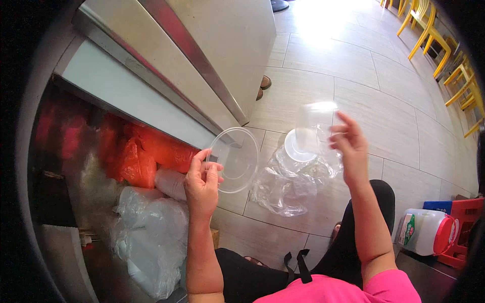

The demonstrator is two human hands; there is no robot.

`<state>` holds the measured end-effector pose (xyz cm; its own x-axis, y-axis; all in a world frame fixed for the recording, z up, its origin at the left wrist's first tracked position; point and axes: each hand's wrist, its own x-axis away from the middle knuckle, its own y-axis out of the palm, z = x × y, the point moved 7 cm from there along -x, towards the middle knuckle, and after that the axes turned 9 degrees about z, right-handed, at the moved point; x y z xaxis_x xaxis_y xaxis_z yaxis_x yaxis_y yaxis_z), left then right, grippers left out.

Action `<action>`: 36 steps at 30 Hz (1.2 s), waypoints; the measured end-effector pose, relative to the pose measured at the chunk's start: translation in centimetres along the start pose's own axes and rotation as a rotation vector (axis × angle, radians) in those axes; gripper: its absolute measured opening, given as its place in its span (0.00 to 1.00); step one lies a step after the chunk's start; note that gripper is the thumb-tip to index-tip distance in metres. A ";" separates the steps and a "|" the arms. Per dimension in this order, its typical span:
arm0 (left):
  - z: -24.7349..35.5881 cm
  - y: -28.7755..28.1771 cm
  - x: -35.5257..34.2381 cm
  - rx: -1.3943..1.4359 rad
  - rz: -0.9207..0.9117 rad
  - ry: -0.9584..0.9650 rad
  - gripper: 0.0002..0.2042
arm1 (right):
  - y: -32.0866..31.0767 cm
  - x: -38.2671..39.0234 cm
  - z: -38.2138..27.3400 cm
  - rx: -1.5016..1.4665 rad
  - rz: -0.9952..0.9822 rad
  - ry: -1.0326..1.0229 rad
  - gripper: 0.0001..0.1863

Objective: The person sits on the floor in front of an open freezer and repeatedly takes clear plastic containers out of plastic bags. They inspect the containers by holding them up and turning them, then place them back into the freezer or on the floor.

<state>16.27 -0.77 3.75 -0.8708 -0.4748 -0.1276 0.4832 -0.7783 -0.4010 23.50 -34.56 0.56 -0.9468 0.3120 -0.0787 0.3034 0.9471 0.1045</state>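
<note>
Raised at centre left, my left hand (203,177) pinches the rim of a clear round plastic lid (238,164), which is tilted on edge. On the right, my right hand (351,146) has its fingers apart and slightly bent. Beside its fingertips is a translucent plastic container (312,121), blurred by motion; whether the fingers touch it I cannot make out. Below and behind that container, a white round tub (298,149) lies with crumpled clear plastic wrapping (290,187) on the tiled floor.
At left, an open low compartment holds orange plastic bags (139,159) and a clear bag of plastic containers (151,237). A metal cabinet (217,45) stands above. At right are a white jug with a red lid (424,232), a red crate (467,227) and yellow chairs (434,38).
</note>
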 end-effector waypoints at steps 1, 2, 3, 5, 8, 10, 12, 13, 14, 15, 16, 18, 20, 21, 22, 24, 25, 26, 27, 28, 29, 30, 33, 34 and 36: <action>0.4 0.0 0.0 -0.021 0.003 0.054 0.15 | 1.5 0.7 0.3 0.146 -0.158 -0.090 0.28; 0.6 -0.1 -0.1 -0.052 0.016 0.097 0.14 | 2.7 1.9 0.9 0.284 -0.244 -0.181 0.32; 0.8 -0.1 -0.1 -0.085 0.029 0.144 0.13 | 4.1 3.3 2.1 0.401 -0.346 -0.208 0.33; 0.8 0.2 0.0 -0.208 0.048 0.218 0.09 | 7.0 6.4 5.3 0.813 -0.619 -0.316 0.31; 0.8 1.8 0.5 -0.377 0.018 0.405 0.05 | 9.4 12.5 9.9 1.212 -1.082 -0.642 0.13; 0.6 3.7 1.1 -0.428 -0.035 0.531 0.09 | 10.1 15.7 12.6 1.247 -1.197 -0.651 0.10; 0.2 5.0 1.6 -0.449 -0.094 0.589 0.09 | 10.5 17.9 14.9 1.257 -1.256 -0.687 0.08; 0.1 5.5 1.9 -0.459 -0.132 0.613 0.09 | 10.7 18.5 15.9 1.257 -1.264 -0.704 0.08; 0.0 5.8 2.0 -0.464 -0.140 0.612 0.09 | 10.7 18.8 16.8 1.255 -1.272 -0.716 0.07; 0.1 5.8 2.3 -0.465 -0.139 0.622 0.09 | 10.7 18.7 17.5 1.245 -1.249 -0.735 0.06; 0.2 5.9 2.5 -0.466 -0.139 0.624 0.09 | 10.6 18.5 17.9 1.236 -1.226 -0.750 0.06; 0.7 5.9 3.1 -0.487 -0.133 0.637 0.09 | 10.3 17.5 18.2 1.219 -1.186 -0.780 0.05; 1.4 5.7 3.5 -0.535 -0.126 0.648 0.08 | 10.5 16.0 17.8 1.220 -1.150 -0.805 0.05; 1.9 5.4 3.7 -0.544 -0.112 0.656 0.08 | 10.7 15.1 17.0 1.166 -1.113 -0.836 0.05; 2.3 5.0 4.0 -0.561 -0.103 0.646 0.09 | 11.0 14.3 16.2 1.129 -1.077 -0.859 0.04; 3.0 4.3 4.5 -0.585 -0.090 0.633 0.09 | 11.2 12.1 14.6 1.084 -0.992 -0.885 0.05; 3.3 3.9 4.7 -0.592 -0.087 0.629 0.09 | 11.1 10.9 13.9 1.075 -0.943 -0.886 0.05; 3.6 3.6 5.1 -0.599 -0.083 0.613 0.09 | 10.8 9.6 13.1 1.040 -0.876 -0.901 0.05; 3.8 3.3 5.6 -0.614 -0.087 0.608 0.09 | 10.6 8.8 13.1 1.044 -0.910 -0.885 0.06; 4.0 3.0 6.1 -0.631 -0.092 0.593 0.09 | 10.4 8.3 13.1 1.020 -0.924 -0.881 0.06; 4.2 2.7 6.6 -0.650 -0.099 0.559 0.10 | 10.1 7.9 12.9 0.983 -0.894 -0.898 0.07; 4.3 2.5 7.1 -0.665 -0.107 0.539 0.10 | 10.0 8.6 13.4 0.963 -0.972 -0.905 0.07; 4.6 1.7 8.2 -0.668 -0.066 0.426 0.10 | 9.7 11.6 15.7 0.912 -1.098 -0.942 0.07; 4.4 1.4 8.5 -0.655 -0.034 0.351 0.11 | 9.8 12.6 17.0 0.925 -1.147 -0.922 0.07; 4.3 1.0 9.0 -0.635 0.005 0.301 0.11 | 9.8 14.2 20.0 1.020 -1.277 -0.873 0.09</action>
<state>9.37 -7.61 6.12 -0.9005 -0.2717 -0.3394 0.4200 -0.3423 -0.8405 15.21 -19.33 -19.40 -0.4082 -0.9094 -0.0800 -0.2104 0.1790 -0.9611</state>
